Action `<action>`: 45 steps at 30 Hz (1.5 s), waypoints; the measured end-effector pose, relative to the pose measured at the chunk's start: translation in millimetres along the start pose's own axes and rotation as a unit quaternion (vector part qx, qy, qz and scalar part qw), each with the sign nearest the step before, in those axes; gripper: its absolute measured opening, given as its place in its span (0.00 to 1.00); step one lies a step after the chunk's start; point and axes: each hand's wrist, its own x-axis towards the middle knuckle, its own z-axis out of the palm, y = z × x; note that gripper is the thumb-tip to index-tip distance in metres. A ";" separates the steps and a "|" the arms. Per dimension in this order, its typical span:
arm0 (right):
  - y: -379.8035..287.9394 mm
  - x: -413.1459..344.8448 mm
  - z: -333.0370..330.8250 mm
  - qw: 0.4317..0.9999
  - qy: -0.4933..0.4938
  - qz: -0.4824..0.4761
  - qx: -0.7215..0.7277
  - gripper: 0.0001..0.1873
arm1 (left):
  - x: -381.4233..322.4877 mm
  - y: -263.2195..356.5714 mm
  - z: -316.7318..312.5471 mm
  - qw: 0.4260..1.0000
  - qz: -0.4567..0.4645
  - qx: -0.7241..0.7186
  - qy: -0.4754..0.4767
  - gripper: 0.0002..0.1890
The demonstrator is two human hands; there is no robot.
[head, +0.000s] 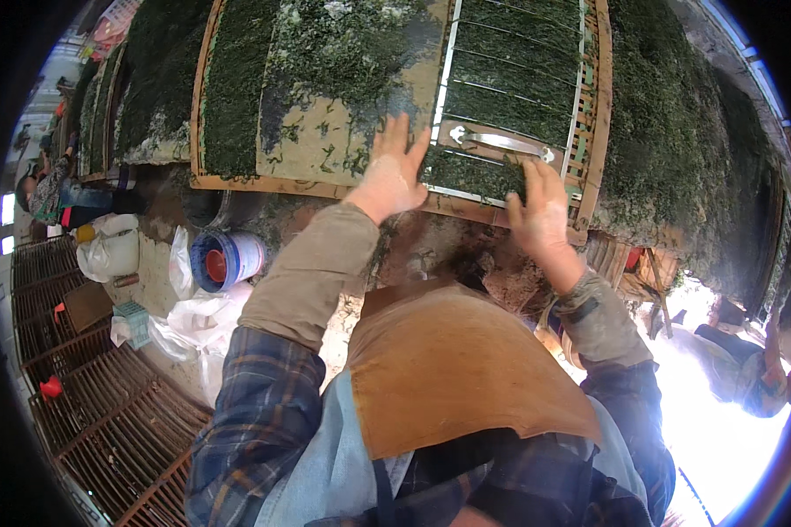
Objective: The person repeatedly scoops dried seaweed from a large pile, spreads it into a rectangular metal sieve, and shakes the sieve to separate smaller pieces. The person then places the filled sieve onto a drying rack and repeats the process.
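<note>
A white-edged rectangular frame (443, 79) with thin crossbars and a metal pull handle (504, 141) lies on a wood-rimmed tray. Chopped dark green leaves (514, 66) fill the spaces between its bars. My left hand (393, 172) rests with fingers spread on the flat pale board (323, 132), its thumb side beside the frame's near left corner. The board is partly covered with loose leaves. My right hand (542, 204) is at the frame's near edge, just below the handle's right end, fingertips down on the leaves. Whether it grips anything cannot be told.
Large heaps of green leaves lie left and right (666, 132) of the tray's wooden rim (593, 132). At lower left stand a blue-and-white bucket (227, 260), white plastic bags (198, 319) and slatted racks (118, 408). Other people are at the far left (46, 191) and far right (745, 369).
</note>
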 end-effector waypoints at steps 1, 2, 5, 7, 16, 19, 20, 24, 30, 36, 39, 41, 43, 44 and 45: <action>-15.1 -0.9 8.8 0.996 -0.029 0.016 -0.081 0.39 | -0.3 1.3 8.8 0.998 -0.005 -0.057 -0.002 0.47; -30.7 0.4 18.4 0.989 -0.093 0.042 -0.107 0.41 | 0.3 2.8 17.0 0.994 -0.003 -0.106 0.031 0.44; -67.5 7.6 42.8 0.981 -0.182 0.024 -0.063 0.45 | 1.3 4.1 30.3 0.974 0.014 -0.192 0.117 0.31; -79.7 13.3 59.6 0.989 -0.145 -0.032 0.008 0.41 | 2.8 0.5 29.4 0.976 0.010 -0.185 0.116 0.22; -57.7 6.5 119.2 0.946 -0.171 0.002 0.274 0.30 | 44.7 75.9 24.7 0.984 0.091 -0.142 0.051 0.08; -53.6 10.3 105.4 0.975 -0.152 -0.024 0.159 0.25 | 47.5 74.4 6.6 0.975 0.128 -0.163 0.087 0.06; -49.1 11.7 93.0 0.981 -0.077 -0.071 0.163 0.21 | 45.5 65.4 -1.1 0.966 0.140 -0.175 0.129 0.06; -10.2 7.3 21.8 0.991 0.006 -0.081 0.107 0.14 | 13.8 9.1 -20.8 0.976 0.116 -0.101 0.155 0.15; 20.4 -20.7 -9.5 0.983 -0.159 -0.053 -0.069 0.33 | -15.5 24.4 24.8 0.981 0.191 0.038 -0.024 0.30; 27.4 -36.8 -16.1 0.987 -0.123 -0.072 -0.069 0.34 | -17.3 16.4 20.8 0.972 0.228 -0.030 0.043 0.29; 27.2 -36.5 -27.7 0.975 -0.209 -0.049 -0.053 0.33 | -22.2 16.8 15.1 0.974 0.218 0.047 -0.029 0.28; 23.3 -27.3 -28.3 0.985 -0.151 -0.071 -0.031 0.34 | -20.7 23.9 16.6 0.975 0.222 -0.011 0.011 0.27; 15.7 -14.1 -23.0 0.987 -0.135 -0.078 -0.025 0.34 | -16.6 31.2 19.0 0.964 0.252 -0.061 0.067 0.27; 8.5 -6.5 -15.5 0.988 -0.126 -0.082 -0.031 0.34 | -14.0 33.3 19.7 0.974 0.227 -0.017 0.013 0.26; 2.9 -1.1 -11.2 0.991 -0.091 -0.095 -0.032 0.34 | -11.4 33.2 19.1 0.975 0.221 -0.021 0.002 0.26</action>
